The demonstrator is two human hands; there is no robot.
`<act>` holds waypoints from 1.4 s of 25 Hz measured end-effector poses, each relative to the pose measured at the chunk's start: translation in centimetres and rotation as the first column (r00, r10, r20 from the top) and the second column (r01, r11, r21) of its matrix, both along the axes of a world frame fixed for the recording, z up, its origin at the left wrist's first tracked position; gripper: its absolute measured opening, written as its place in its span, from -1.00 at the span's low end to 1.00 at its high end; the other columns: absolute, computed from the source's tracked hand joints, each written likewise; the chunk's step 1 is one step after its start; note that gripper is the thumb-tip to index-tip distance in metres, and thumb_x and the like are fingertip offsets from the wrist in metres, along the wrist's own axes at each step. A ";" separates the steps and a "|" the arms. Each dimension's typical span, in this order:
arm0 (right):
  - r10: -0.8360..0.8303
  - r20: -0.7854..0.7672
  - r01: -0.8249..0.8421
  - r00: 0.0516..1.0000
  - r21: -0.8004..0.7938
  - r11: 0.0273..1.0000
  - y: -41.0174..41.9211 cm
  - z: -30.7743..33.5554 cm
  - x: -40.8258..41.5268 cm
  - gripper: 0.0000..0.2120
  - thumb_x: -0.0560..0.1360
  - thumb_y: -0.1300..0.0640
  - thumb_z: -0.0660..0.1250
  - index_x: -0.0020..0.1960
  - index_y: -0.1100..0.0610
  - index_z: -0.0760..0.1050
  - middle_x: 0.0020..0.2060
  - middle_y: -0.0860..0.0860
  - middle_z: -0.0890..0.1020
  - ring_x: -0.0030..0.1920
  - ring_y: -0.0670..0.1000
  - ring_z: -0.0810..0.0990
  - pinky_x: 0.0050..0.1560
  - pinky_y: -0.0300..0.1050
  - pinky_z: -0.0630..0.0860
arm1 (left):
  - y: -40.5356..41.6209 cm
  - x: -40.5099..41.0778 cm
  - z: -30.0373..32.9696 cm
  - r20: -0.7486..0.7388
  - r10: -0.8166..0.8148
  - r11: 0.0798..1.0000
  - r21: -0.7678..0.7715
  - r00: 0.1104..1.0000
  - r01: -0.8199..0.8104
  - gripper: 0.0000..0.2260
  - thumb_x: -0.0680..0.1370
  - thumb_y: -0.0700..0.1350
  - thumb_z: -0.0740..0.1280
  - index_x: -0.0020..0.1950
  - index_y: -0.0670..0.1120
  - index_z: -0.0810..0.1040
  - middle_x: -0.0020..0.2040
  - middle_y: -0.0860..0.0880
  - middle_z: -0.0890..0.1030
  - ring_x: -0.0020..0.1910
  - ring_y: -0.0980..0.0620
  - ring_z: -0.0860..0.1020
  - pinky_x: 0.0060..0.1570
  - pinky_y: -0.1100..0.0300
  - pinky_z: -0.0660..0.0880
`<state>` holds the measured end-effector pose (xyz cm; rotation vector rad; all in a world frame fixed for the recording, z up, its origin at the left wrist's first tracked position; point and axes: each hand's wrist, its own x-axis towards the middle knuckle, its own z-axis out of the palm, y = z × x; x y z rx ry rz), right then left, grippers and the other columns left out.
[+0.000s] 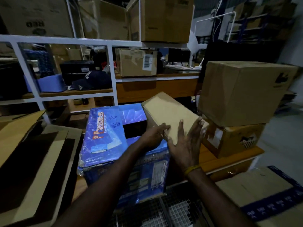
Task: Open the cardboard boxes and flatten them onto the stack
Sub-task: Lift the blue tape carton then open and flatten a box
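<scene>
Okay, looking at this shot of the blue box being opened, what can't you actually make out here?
Head view:
- Inside of the blue box: its opening is in dark shadow.
- Left hand fingertips: tucked against the brown flap.
- Right hand palm: faces away.
- Flattened cardboard: cut by the left edge.
</scene>
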<state>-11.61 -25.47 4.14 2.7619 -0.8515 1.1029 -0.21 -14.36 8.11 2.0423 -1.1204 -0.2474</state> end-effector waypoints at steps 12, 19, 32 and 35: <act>0.405 0.116 -0.389 0.907 0.603 0.697 -1.4 -0.7 2.2 -0.82 0.59 0.00 0.23 -0.12 -0.04 0.56 -0.35 0.02 0.55 -0.34 0.08 0.49 -0.37 -0.05 0.36 | 0.4 -0.4 -0.2 0.310 0.282 0.958 -0.039 0.908 -0.284 -0.61 0.54 -0.23 0.19 0.31 0.03 0.54 0.28 -0.06 0.57 0.24 -0.10 0.52 0.25 -0.10 0.43; 0.609 -0.424 -0.485 0.671 0.370 0.792 1.0 3.0 8.8 -0.38 0.52 -0.15 0.33 0.53 -0.12 0.24 0.44 0.08 0.39 0.45 0.15 0.31 0.41 0.15 0.29 | 6.0 -2.3 0.3 0.419 0.520 0.683 0.319 0.744 -0.657 -0.60 0.55 0.09 0.25 0.40 0.21 0.41 0.44 0.01 0.38 0.54 -0.22 0.11 0.42 -0.38 -0.13; 0.866 0.012 -0.775 0.500 0.451 0.442 6.9 5.3 15.9 -0.45 0.52 0.03 0.36 0.45 -0.01 0.26 0.43 0.07 0.23 0.24 0.21 0.50 0.08 0.08 0.51 | 10.9 -3.9 4.5 0.173 0.757 0.630 0.058 0.630 -0.774 -0.59 0.52 0.09 0.33 0.36 0.20 0.37 0.36 0.06 0.43 0.34 -0.02 0.42 0.23 -0.08 0.41; 0.903 0.189 -0.884 0.386 0.356 0.303 8.6 6.3 16.7 -0.23 0.49 0.12 0.42 0.57 -0.06 0.09 0.53 0.03 0.20 0.40 0.10 0.37 0.17 0.07 0.49 | 11.8 -4.4 7.2 0.278 0.800 0.561 -0.029 0.533 -0.827 -0.65 0.54 -0.01 0.33 0.32 0.21 0.50 0.24 0.06 0.58 0.14 0.03 0.56 -0.05 0.15 0.45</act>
